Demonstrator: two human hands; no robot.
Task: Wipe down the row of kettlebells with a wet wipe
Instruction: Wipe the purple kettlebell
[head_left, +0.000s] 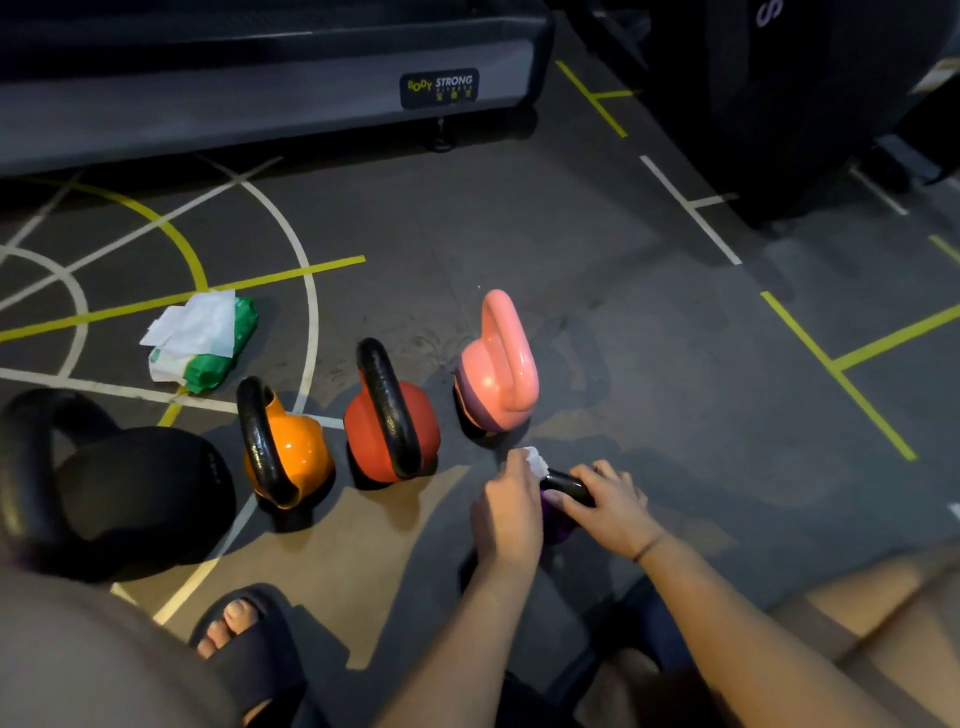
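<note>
Head view, lined gym floor (649, 322), left hand (506, 504) pinching wipe (535, 460), right hand (610, 506) gripping handle (569, 484)

Both bare forearms reach forward and down from the lower edge of the view, drawing in toward each other. The left hand (506, 506) shows its back, knuckles up, with the fingers curled round a bunched wet wipe (535, 460) that pokes out past the fingertips. The right hand (608, 501) sits just beside it, palm down, with fingers and thumb wrapped over the black handle (571, 486) of a purple kettlebell (558, 529). The wipe meets the handle's far end. A thin dark band (649, 548) circles the right wrist.
</note>
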